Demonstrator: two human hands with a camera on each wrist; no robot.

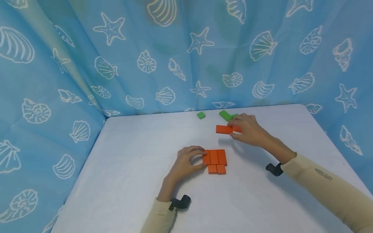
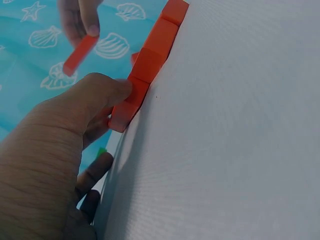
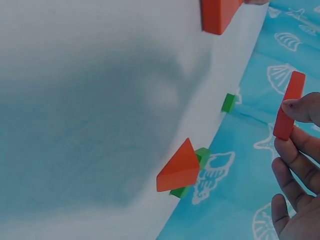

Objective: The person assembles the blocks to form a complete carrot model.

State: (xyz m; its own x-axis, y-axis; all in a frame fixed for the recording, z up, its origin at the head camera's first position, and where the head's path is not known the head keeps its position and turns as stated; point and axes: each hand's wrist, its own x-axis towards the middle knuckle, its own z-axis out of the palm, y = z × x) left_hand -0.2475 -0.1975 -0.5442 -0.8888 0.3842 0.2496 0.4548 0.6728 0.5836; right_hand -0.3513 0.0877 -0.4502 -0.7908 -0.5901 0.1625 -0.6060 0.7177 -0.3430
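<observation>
My left hand [image 1: 186, 160] rests at the left side of a flat group of orange blocks [image 1: 214, 157]. Its thumb and index finger pinch the leftmost orange block [image 1: 206, 157]; the left wrist view shows the thumb [image 2: 117, 91] against the group's near side. Three longer blocks stand side by side, with two small ones along their near edge. Above the table my right hand [image 1: 247, 131] holds a thin rectangular orange block [image 3: 290, 105] between thumb and fingers. Beyond that hand, a triangular orange block [image 3: 179, 170] sits on the table, partly hidden in the head view.
Toward the table's back edge lie a small green block [image 1: 201, 115], a longer green block [image 1: 225, 115] and another green piece [image 1: 234, 115] partly behind my right hand. A white cloth [image 1: 131, 168] covers the table. Behind it hangs a blue shell-patterned curtain [image 1: 175, 48].
</observation>
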